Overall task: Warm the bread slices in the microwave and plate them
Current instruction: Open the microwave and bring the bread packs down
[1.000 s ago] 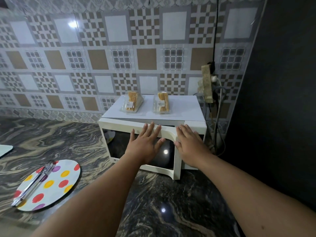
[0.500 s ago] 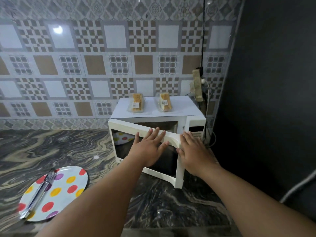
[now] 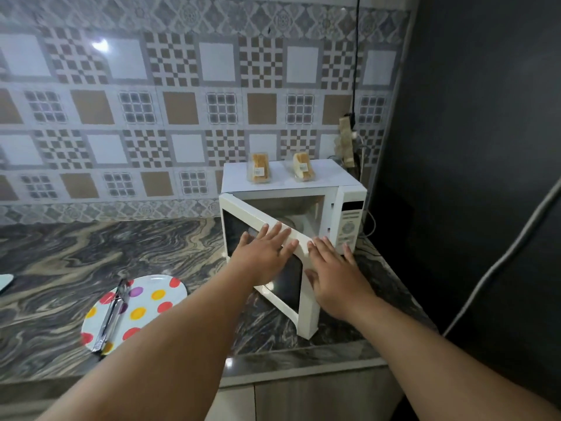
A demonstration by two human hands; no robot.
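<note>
Microwave door (image 3: 299, 247) ajar, free edge toward camera, under flat open left hand (image 3: 264, 253) and right hand (image 3: 332, 273).

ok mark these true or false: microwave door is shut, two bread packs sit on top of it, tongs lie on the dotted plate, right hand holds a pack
1. The microwave door is shut. False: it stands partly open.
2. Two bread packs sit on top of the microwave. True.
3. Tongs lie on the dotted plate. True.
4. The right hand holds a pack. False: it rests on the door's edge, and the left hand lies flat on the door.
</note>
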